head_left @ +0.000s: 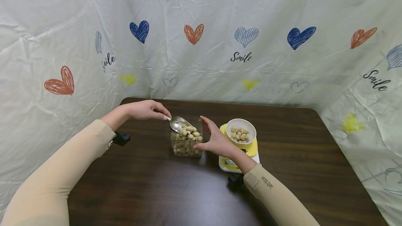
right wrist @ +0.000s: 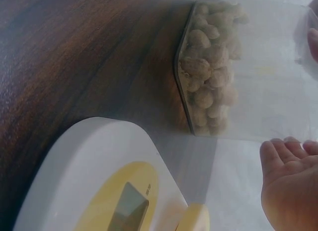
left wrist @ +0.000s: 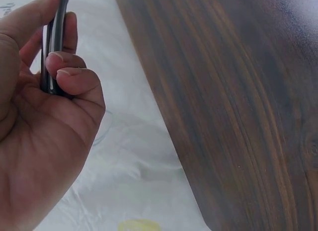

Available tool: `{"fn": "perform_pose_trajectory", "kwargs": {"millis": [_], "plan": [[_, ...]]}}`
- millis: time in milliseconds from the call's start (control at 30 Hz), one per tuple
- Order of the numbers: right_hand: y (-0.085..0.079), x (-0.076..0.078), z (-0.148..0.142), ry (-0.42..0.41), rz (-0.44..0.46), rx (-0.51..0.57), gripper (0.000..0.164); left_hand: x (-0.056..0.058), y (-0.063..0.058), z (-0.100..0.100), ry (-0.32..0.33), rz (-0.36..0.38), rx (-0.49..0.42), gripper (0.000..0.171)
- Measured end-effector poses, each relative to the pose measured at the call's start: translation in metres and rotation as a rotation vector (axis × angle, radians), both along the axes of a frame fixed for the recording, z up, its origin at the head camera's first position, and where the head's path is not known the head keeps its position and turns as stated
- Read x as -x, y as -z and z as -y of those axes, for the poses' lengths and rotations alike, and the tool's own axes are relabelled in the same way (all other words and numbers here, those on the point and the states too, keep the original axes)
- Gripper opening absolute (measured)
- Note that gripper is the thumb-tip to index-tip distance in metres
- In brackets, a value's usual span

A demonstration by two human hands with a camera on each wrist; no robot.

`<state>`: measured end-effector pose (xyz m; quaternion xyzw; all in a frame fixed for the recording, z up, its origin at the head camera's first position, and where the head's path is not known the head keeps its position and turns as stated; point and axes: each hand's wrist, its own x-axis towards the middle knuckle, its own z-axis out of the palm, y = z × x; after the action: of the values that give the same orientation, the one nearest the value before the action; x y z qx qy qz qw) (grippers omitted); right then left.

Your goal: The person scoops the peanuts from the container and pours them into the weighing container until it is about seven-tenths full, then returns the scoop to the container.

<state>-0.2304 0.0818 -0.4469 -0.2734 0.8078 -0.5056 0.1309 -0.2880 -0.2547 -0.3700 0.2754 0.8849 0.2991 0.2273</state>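
In the head view my left hand [head_left: 145,111] holds a metal scoop [head_left: 176,123] by its handle. Fingers curl around that dark handle [left wrist: 55,47] in the left wrist view. The scoop's bowl tilts down into a clear plastic container [head_left: 172,145], with peanuts [head_left: 190,132] at its mouth. My right hand [head_left: 216,141] grips the container's right side, thumb at the near corner and fingers at the far one. More peanuts [right wrist: 208,67] fill the container's lower part in the right wrist view. The scoop's tip is hidden among the peanuts.
Right of the container, a yellow and white kitchen scale [head_left: 253,149] carries a white bowl [head_left: 252,130] with some peanuts in it. My right forearm partly covers the scale. The dark wooden table [head_left: 150,184] meets a white heart-printed curtain [head_left: 216,58] at the back.
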Motion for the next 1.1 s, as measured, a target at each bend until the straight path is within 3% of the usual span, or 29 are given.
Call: {"fn": "perform_pose_trajectory", "kwargs": {"millis": [67,333,600,1100], "plan": [[-0.012,-0.007,0.001,-0.003,0.018,0.002,0.106,-0.001,0.000,0.000,-0.002,0.000,-0.006,0.030],[-0.009,-0.004,0.001,-0.004,0.008,0.001,0.106,-0.002,-0.002,0.004,-0.012,-0.009,-0.019,0.030],[0.029,0.015,0.000,0.011,-0.008,0.014,0.111,-0.006,-0.001,0.009,-0.043,-0.007,-0.028,0.031],[0.030,0.013,-0.004,-0.003,-0.001,0.001,0.118,-0.012,0.008,0.016,-0.102,0.032,-0.064,0.031]]}}
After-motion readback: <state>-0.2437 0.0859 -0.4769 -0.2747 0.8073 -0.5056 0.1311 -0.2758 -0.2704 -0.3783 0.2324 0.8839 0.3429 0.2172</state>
